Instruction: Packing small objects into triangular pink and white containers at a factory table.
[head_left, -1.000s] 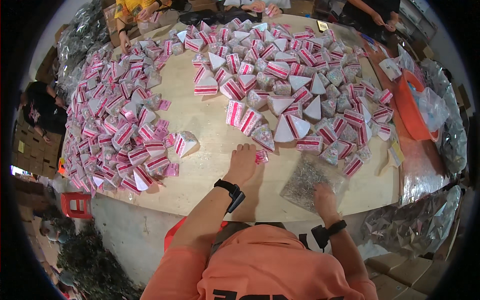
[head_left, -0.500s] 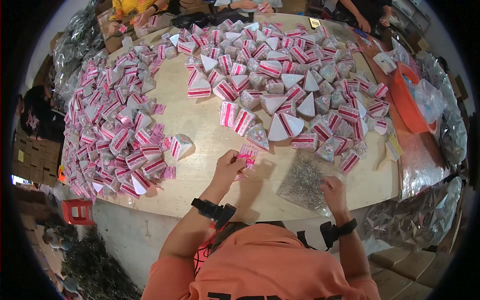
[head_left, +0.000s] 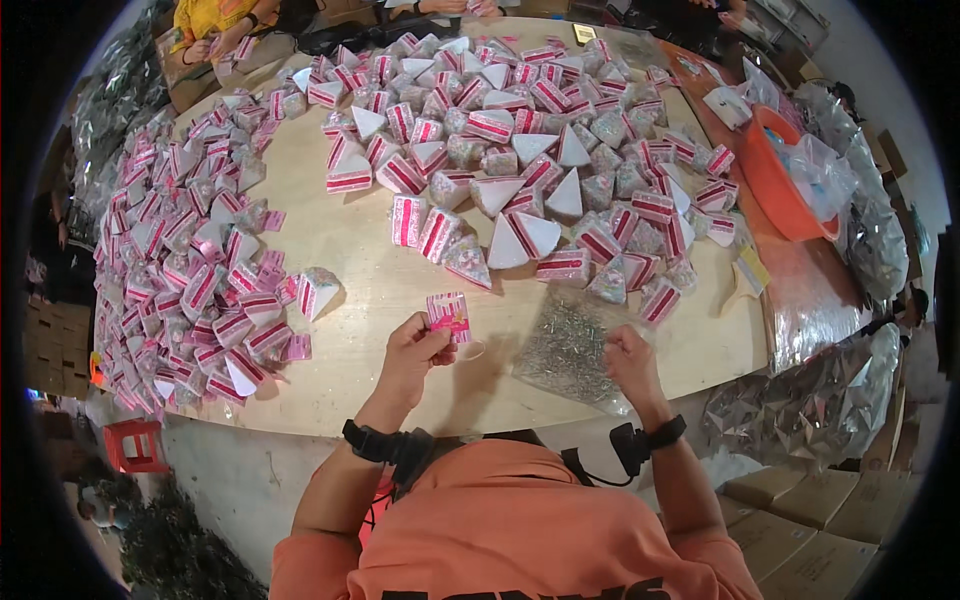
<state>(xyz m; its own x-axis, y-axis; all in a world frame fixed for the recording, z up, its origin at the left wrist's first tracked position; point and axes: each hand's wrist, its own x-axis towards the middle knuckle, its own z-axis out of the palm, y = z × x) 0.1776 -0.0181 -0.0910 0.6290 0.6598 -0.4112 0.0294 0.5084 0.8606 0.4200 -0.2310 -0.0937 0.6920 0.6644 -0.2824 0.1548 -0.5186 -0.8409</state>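
Note:
My left hand (head_left: 413,352) is closed on a pink striped card tag (head_left: 449,312), held upright above the bare wood near the table's front edge. A thin pale loop (head_left: 470,350) hangs beside its fingers. To the right lies a clear plastic bag (head_left: 560,345) full of small silvery metal pieces. Over the bag's right side is my right hand (head_left: 632,365), its fingers curled together; anything pinched in them is too small to make out. Beyond the hands lie several cake-slice-shaped pieces (head_left: 465,262), white and pink with glittery sides.
A heap of cake-slice pieces with pink tags (head_left: 200,290) covers the table's left. Untagged-looking slices (head_left: 510,125) fill the far middle. At right are a scraper-like tool (head_left: 745,280) and an orange basin (head_left: 785,180) holding plastic bags. Other people's hands (head_left: 225,42) work at the far edge.
The whole scene has shifted left in the picture. My left hand has turned the tag to show its face more fully. My right hand has drawn slightly toward the bag's right edge, still curled.

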